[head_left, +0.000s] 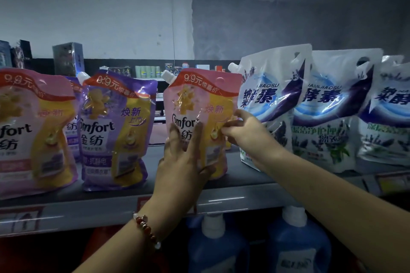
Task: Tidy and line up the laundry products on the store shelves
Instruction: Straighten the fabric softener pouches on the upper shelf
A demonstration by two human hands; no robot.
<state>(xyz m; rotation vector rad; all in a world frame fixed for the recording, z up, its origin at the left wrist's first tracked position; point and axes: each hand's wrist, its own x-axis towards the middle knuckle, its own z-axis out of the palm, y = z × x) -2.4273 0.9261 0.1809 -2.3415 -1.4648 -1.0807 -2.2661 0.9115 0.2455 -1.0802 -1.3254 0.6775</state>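
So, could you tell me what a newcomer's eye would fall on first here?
First, the two hands on the pink Comfort pouch at the middle of the shelf: the left hand presses flat on its front and the right hand pinches its right edge. White lavender pouches crowd the space to its right, and a purple Comfort pouch stands to its left. Below, blue bottles stand.

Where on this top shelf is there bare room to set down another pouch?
Bare shelf shows between the purple pouch and the pink pouch. From the pink pouch rightward it is crowded: the white pouches overlap.
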